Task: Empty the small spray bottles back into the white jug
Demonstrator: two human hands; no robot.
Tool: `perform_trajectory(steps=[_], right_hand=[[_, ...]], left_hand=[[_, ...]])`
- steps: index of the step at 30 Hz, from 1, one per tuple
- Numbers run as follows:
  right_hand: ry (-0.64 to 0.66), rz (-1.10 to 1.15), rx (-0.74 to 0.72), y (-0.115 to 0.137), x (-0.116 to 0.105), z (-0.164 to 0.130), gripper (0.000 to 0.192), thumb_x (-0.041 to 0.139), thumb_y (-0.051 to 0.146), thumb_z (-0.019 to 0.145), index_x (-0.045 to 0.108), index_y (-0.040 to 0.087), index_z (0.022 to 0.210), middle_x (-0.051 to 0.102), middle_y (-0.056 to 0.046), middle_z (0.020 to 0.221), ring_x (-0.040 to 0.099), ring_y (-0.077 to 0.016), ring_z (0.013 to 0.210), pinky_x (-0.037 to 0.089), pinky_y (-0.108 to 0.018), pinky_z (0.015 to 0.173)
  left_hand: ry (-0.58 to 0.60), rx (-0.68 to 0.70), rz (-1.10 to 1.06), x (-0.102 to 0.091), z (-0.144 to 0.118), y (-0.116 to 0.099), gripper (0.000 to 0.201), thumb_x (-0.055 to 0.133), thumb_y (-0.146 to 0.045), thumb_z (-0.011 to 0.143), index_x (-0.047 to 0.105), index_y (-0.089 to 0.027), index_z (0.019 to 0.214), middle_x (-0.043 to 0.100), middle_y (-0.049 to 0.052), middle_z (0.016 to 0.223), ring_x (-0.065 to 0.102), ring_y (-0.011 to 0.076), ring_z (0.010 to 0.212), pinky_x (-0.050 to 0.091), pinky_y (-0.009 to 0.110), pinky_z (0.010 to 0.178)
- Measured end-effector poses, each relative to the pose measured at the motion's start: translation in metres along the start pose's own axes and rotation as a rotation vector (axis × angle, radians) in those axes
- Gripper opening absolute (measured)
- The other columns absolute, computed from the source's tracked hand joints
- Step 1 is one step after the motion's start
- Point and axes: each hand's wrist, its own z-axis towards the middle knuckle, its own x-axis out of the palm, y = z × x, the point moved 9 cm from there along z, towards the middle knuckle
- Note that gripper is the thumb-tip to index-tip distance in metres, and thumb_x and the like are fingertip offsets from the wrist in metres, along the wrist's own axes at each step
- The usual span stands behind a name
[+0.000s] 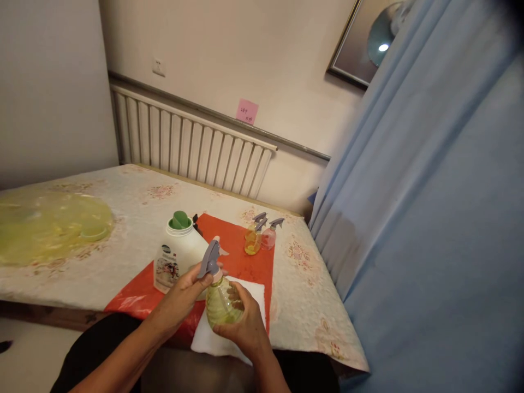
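You sit at the near edge of a table covered with a pale floral quilted cloth (pixel 123 229), and its right edge runs close beside a blue curtain (pixel 429 218) at 3 o'clock, so there is little room on that side. At 9 o'clock the cloth lies bare up to a yellow translucent plastic patch (pixel 49 224), leaving wide open surface. A white ribbed radiator (pixel 192 147) stands against the wall at 12 o'clock.

Your right hand (pixel 241 327) wraps from below around the belly of a clear round spray bottle with yellowish liquid (pixel 223 303), fingers curled tight against the plastic. Your left hand (pixel 184 292) closes its fingertips on the bottle's neck, just under the grey trigger spray head (pixel 210 259). The bottle is held upright above a folded white cloth (pixel 254 295) that lies on a red mat (pixel 241 256) near the table's front edge.

Just at 10 o'clock of the bottle stands a white plastic jug with a green cap (pixel 176 251), almost touching your left hand. At 1 o'clock, well apart, two small spray bottles, one yellow and one pink (pixel 262 234), stand side by side on the mat's far corner
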Motion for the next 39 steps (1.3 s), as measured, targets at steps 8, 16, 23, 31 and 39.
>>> perform_trajectory(steps=[8, 16, 23, 31, 39], right_hand=[[0.007, -0.022, 0.002, 0.007, 0.000, -0.001, 0.080, 0.081, 0.014, 0.047, 0.060, 0.026, 0.124, 0.067, -0.004, 0.109, 0.064, -0.0265, 0.098, 0.054, -0.036, 0.084], [-0.004, 0.003, -0.016, 0.008, 0.000, -0.002, 0.081, 0.081, 0.013, 0.047, 0.060, 0.024, 0.124, 0.067, -0.004, 0.111, 0.063, -0.0256, 0.099, 0.053, -0.034, 0.084], [-0.003, 0.011, -0.017, 0.009, 0.001, -0.002, 0.081, 0.081, 0.012, 0.047, 0.060, 0.021, 0.124, 0.067, -0.005, 0.109, 0.063, -0.0233, 0.096, 0.052, -0.032, 0.084], [0.008, -0.005, 0.052, 0.004, 0.001, -0.004, 0.082, 0.081, 0.011, 0.045, 0.060, 0.020, 0.123, 0.067, -0.007, 0.110, 0.062, -0.0253, 0.097, 0.050, -0.035, 0.087], [0.043, 0.335, 0.234, 0.004, 0.006, -0.012, 0.075, 0.081, 0.010, 0.043, 0.064, 0.021, 0.116, 0.070, -0.001, 0.096, 0.064, -0.0202, 0.082, 0.051, -0.029, 0.074]], left_hand=[[-0.042, 0.040, 0.098, -0.006, 0.000, -0.014, 0.045, 0.066, -0.046, 0.081, 0.065, -0.022, 0.118, 0.075, 0.006, 0.104, 0.065, 0.0284, 0.104, 0.043, 0.036, 0.096], [-0.085, 0.083, 0.135, -0.011, -0.002, -0.021, 0.044, 0.065, -0.044, 0.081, 0.062, -0.024, 0.120, 0.073, 0.005, 0.109, 0.062, 0.0286, 0.109, 0.040, 0.037, 0.099], [-0.026, 0.040, 0.153, -0.007, -0.003, -0.016, 0.044, 0.065, -0.047, 0.081, 0.065, -0.021, 0.116, 0.074, 0.007, 0.106, 0.063, 0.0288, 0.106, 0.042, 0.037, 0.097], [0.015, -0.037, 0.060, -0.009, -0.002, 0.001, 0.047, 0.065, -0.047, 0.082, 0.064, -0.021, 0.121, 0.075, 0.008, 0.105, 0.063, 0.0290, 0.108, 0.040, 0.039, 0.100], [0.026, 0.005, -0.028, -0.005, -0.005, 0.005, 0.042, 0.062, -0.041, 0.086, 0.061, -0.023, 0.124, 0.074, 0.007, 0.106, 0.062, 0.0261, 0.109, 0.042, 0.036, 0.097]])
